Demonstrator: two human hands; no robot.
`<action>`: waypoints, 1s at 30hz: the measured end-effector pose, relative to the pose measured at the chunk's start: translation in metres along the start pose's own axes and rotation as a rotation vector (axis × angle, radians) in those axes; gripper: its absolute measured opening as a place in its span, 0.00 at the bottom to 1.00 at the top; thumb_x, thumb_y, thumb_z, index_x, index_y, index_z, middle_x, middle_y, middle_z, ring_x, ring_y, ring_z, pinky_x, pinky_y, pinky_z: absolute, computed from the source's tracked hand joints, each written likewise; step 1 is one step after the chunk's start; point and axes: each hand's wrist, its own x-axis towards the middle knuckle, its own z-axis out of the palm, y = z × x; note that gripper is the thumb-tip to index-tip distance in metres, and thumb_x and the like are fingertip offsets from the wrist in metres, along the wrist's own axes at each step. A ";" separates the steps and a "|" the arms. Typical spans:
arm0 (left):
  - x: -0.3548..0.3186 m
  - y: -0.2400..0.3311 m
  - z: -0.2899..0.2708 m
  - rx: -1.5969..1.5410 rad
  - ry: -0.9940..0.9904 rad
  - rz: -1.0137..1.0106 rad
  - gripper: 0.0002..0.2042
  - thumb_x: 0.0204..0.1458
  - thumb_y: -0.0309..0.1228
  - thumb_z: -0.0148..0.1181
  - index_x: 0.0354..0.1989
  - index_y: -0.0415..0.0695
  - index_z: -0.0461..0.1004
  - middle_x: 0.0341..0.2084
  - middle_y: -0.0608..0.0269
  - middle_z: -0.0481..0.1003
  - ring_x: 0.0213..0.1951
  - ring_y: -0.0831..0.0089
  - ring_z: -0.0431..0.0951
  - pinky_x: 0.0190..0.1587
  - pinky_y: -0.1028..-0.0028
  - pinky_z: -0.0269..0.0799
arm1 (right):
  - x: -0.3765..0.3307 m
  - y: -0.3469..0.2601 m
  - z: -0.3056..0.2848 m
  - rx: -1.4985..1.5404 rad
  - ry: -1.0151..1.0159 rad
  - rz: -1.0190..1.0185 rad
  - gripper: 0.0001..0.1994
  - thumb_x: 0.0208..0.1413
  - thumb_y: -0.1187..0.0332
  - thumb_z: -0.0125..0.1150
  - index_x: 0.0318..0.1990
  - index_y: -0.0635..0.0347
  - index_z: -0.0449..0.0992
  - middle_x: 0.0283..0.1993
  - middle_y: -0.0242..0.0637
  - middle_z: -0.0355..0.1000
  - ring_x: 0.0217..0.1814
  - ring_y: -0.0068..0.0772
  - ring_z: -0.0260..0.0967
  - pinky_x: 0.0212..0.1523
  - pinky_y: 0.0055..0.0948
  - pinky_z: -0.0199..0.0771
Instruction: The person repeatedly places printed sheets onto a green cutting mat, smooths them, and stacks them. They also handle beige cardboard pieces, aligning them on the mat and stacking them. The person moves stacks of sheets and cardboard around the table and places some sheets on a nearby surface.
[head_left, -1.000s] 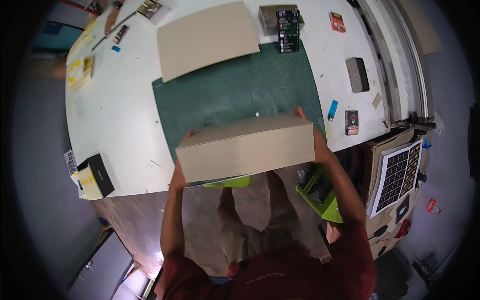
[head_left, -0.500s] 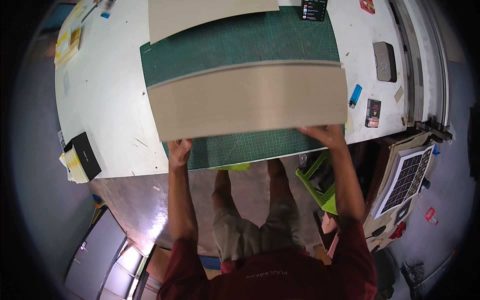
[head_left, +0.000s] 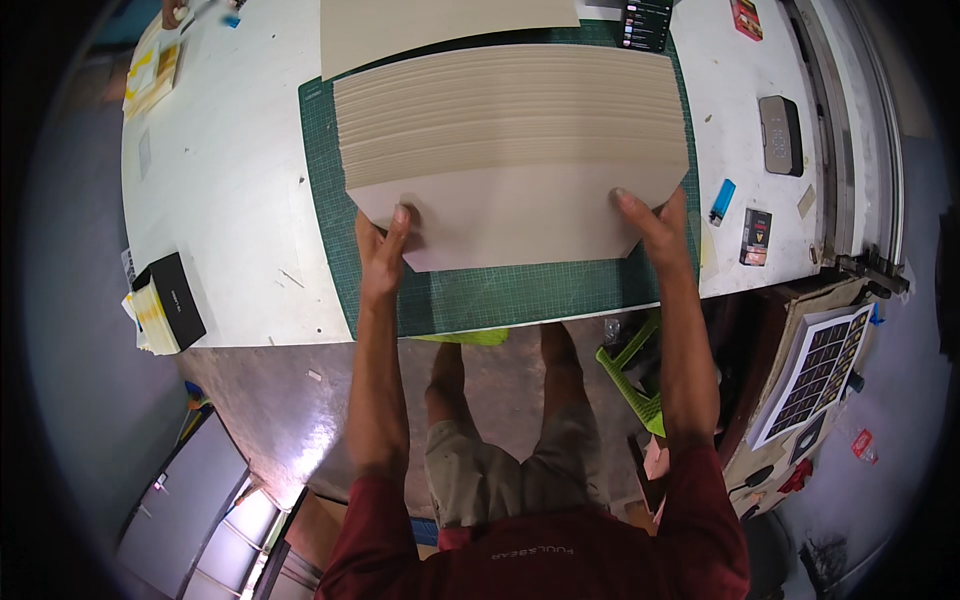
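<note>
A thick stack of beige cardboard sheets (head_left: pixel 515 210) stands tilted over the green cutting mat (head_left: pixel 480 290), its many layered edges fanned along the far side. My left hand (head_left: pixel 384 250) grips its near left corner, thumb on the near face and fingers behind it. At the near right corner my right hand (head_left: pixel 655 225) holds it the same way, thumb pressed on the face. The fingers behind the stack are mostly hidden. Beyond it, another large beige sheet (head_left: pixel 420 25) lies over the mat's far edge.
On the white table (head_left: pixel 240 220), a blue lighter (head_left: pixel 722 201), a small dark pack (head_left: pixel 756 237), a digital clock (head_left: pixel 781 136) and a phone (head_left: pixel 646 25) lie to the right. A black box (head_left: pixel 170 300) sits at left. A green plastic chair (head_left: pixel 632 385) stands below the table edge.
The stack has tipped, so its layered edges now show at the far side. Both hands have moved up and farther away, with thumbs now on the near face.
</note>
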 end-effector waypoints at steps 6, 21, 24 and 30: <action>0.009 -0.004 0.001 -0.014 0.071 0.066 0.30 0.53 0.44 0.68 0.55 0.33 0.67 0.45 0.52 0.74 0.48 0.68 0.73 0.52 0.68 0.68 | 0.005 0.005 0.008 -0.070 0.056 -0.080 0.30 0.47 0.61 0.73 0.53 0.72 0.71 0.45 0.45 0.75 0.45 0.36 0.74 0.49 0.34 0.74; 0.082 0.117 -0.004 -0.106 0.159 -0.153 0.29 0.43 0.34 0.75 0.49 0.25 0.73 0.39 0.49 0.79 0.39 0.64 0.80 0.46 0.68 0.76 | 0.059 -0.083 0.031 -0.138 0.060 -0.027 0.24 0.53 0.61 0.71 0.49 0.73 0.74 0.44 0.43 0.78 0.43 0.30 0.75 0.47 0.29 0.74; 0.144 0.165 0.003 0.091 0.217 -0.243 0.32 0.44 0.42 0.76 0.48 0.24 0.74 0.39 0.46 0.79 0.37 0.63 0.81 0.45 0.69 0.77 | 0.126 -0.129 0.045 -0.200 0.120 0.054 0.32 0.50 0.54 0.75 0.53 0.73 0.73 0.47 0.47 0.77 0.45 0.33 0.76 0.48 0.32 0.77; 0.273 0.184 -0.024 0.142 0.161 -0.205 0.41 0.44 0.51 0.74 0.53 0.23 0.71 0.42 0.43 0.79 0.40 0.61 0.83 0.46 0.69 0.79 | 0.248 -0.185 0.071 -0.297 -0.013 0.085 0.42 0.49 0.45 0.72 0.57 0.79 0.70 0.49 0.56 0.75 0.47 0.44 0.78 0.49 0.36 0.79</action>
